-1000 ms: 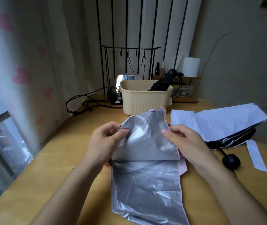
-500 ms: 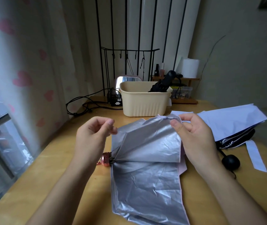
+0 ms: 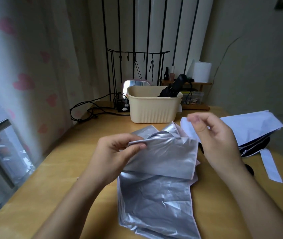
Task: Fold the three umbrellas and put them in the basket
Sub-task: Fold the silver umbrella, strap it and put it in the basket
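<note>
On my feed the left hand (image 3: pixel 115 152) pinches a fold of the silver umbrella (image 3: pixel 156 200), which lies flat on the tabletop (image 3: pixel 68 178) just in front of the cream basket (image 3: pixel 152 109). The right hand (image 3: pixel 218 142) hovers above the cloth, blurred, fingers loosely curled on nothing. A black umbrella (image 3: pixel 171 90) leans inside the basket; a pale blue umbrella (image 3: pixel 251 128) lies at the right.

Three umbrellas, one silver umbrella (image 3: pixel 156 195), one pale umbrella (image 3: pixel 251 128), one black umbrella (image 3: pixel 170 91) — one basket (image 3: pixel 152 109), two hands, left hand (image 3: pixel 113 156) and right hand (image 3: pixel 218 140) — one mirror (image 3: pixel 134 84), one paper roll (image 3: pixel 202 72), one worktop (image 3: pixel 85 169)
</note>
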